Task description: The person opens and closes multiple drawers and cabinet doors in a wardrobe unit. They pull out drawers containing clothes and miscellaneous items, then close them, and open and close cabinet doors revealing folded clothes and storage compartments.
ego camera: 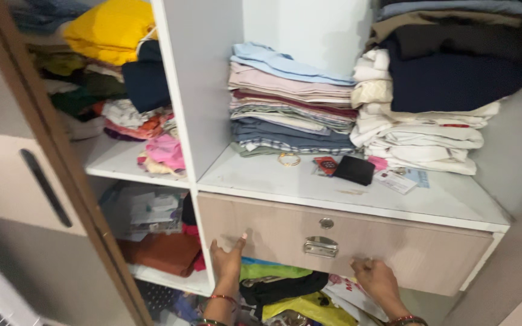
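My left hand [228, 261] presses flat against the lower left of a beige wooden drawer front [394, 241], fingers pointing up. Over at the drawer's bottom edge, to the right of centre, my right hand [377, 279] curls its fingers under it. A metal handle [320, 246] and a small round lock [327, 223] sit in the middle of the drawer front, between the two hands. The drawer looks closed or nearly closed. Both wrists wear bangles.
Above the drawer, a white shelf [454, 199] carries two stacks of folded clothes [291, 102], a gold bangle [289, 159], a black wallet [354, 169] and cards. Untidy clothes fill the left compartment [122, 90]. Bags and cloth lie under the drawer [285, 290]. A sliding door [37, 181] stands left.
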